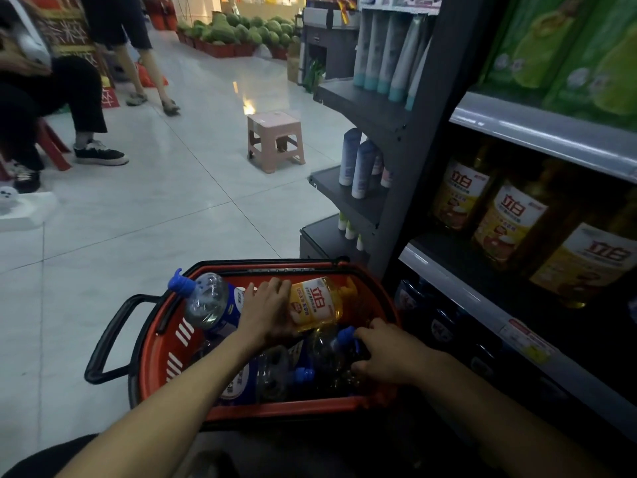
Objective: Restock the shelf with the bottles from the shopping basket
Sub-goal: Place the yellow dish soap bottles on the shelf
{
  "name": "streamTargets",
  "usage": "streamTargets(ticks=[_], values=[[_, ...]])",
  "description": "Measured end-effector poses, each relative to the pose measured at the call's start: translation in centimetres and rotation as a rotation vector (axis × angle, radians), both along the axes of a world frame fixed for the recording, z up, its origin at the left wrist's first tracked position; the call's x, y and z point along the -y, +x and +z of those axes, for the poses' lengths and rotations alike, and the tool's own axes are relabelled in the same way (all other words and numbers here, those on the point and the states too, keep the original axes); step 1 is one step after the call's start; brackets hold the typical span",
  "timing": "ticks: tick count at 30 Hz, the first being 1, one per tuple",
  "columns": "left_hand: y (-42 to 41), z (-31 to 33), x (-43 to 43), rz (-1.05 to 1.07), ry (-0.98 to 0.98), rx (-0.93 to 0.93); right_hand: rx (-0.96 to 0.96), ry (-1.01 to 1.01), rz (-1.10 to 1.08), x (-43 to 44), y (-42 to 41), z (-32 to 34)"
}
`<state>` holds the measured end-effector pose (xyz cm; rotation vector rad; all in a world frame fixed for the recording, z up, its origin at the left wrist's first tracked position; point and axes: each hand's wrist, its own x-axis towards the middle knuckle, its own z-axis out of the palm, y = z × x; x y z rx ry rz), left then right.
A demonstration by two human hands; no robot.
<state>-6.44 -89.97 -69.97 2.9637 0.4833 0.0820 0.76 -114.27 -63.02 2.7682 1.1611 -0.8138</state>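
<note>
Glossy red plastic basket (162, 343) (black handle), clear plastic bottles (206, 301), shiny tiled floor (138, 219).

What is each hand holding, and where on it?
Left hand grips the yellow bottle round its lower body. Right hand curls round the neck of a clear bottle, by its blue cap.

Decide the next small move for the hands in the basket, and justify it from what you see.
Probably lift the yellow bottle out of the basket with the left hand, which grips it, towards the shelf where matching bottles stand; the right hand holds a blue-capped bottle.
</note>
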Motion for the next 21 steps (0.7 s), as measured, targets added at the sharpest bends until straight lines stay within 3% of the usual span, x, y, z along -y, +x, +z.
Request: streamTargets(ticks=[7,12,16,21], values=[[-3.0,2.2,0.9,0.071,-0.051,0.178,-0.089,0.138,-0.080,-0.1,0.1,0.7],[-3.7,4.6,2.2,0.146,-0.195,0.358,-0.342,0.460,-0.327,-1.4,0.0,2.1],[-3.7,7.3,3.7,0.200,-0.422,0.477,-0.694,0.768,-0.597,-2.4,-0.6,4.3],[-3.8,9.3,5.7,0.206,-0.630,0.601,-0.934,1.131,-0.676,-2.0,-1.0,6.4]])
